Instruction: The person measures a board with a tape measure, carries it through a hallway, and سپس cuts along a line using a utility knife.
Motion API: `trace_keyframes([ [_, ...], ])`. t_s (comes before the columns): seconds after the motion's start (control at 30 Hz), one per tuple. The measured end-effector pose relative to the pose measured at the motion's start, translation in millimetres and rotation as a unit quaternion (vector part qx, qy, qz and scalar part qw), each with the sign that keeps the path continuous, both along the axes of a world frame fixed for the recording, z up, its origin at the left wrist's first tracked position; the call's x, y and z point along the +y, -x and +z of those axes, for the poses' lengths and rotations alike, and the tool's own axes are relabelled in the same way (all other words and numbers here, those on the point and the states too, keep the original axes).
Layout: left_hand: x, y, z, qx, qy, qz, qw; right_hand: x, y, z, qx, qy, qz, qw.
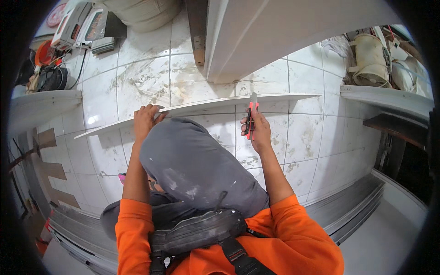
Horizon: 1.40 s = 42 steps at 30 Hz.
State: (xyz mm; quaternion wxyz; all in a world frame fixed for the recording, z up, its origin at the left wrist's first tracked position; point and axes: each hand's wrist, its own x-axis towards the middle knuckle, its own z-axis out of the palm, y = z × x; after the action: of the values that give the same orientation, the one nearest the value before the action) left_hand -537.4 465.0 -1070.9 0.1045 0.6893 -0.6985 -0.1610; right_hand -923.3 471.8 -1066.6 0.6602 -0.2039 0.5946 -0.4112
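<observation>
A long, thin white board (206, 105) runs across in front of me, seen along its narrow edge. At its left half my left hand (145, 120) is closed with curled fingers on the edge, beside my raised knee. A small dark bit shows by those fingertips; I cannot make out what it is. My right hand (260, 130) grips a red and black utility knife (250, 123), fingers wrapped round the handle. Its blade is out, points away from me and overlaps the board's edge right of the middle; whether it touches cannot be told.
Stained white tiles (302, 133) make up the floor. A big white panel (256, 36) rises ahead. Far left lie boxes, cables and an orange reel (44, 52); a white sack (142, 13) stands nearby. A cylindrical blower (369, 59) is far right, stacked grey strips (348, 206) near right.
</observation>
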Motion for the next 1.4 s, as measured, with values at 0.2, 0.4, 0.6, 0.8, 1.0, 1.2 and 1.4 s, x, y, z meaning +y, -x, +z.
trace_keyframes([
  [0.2,7.4,3.1,5.3,-0.002,0.027,0.005,1.0,3.7,-16.1,-2.5,0.008,-0.015,0.01,1.0],
  [0.4,9.9,1.3,-4.0,0.012,0.038,0.021,0.999,4.8,-20.5,-6.8,0.041,-0.005,0.006,0.999],
  [0.6,9.3,-3.6,-4.4,-0.003,0.012,0.01,1.0,5.7,-27.5,-9.9,0.055,-0.019,0.001,0.998],
  [0.8,-11.1,-34.7,4.0,-0.02,0.024,-0.101,0.994,3.2,-31.6,-12.8,0.075,-0.015,0.009,0.997],
  [1.0,-16.8,-91.0,0.7,-0.061,-0.145,-0.139,0.978,5.4,-40.9,-9.4,0.143,-0.001,0.007,0.99],
  [1.2,-27.3,-98.3,-2.0,-0.051,-0.173,-0.179,0.967,-10.1,-29.4,26.3,0.256,-0.016,0.056,0.965],
  [1.4,-20.6,-101.7,-14.1,-0.046,-0.142,-0.18,0.972,-0.7,-6.1,108.6,0.367,-0.011,0.155,0.917],
])
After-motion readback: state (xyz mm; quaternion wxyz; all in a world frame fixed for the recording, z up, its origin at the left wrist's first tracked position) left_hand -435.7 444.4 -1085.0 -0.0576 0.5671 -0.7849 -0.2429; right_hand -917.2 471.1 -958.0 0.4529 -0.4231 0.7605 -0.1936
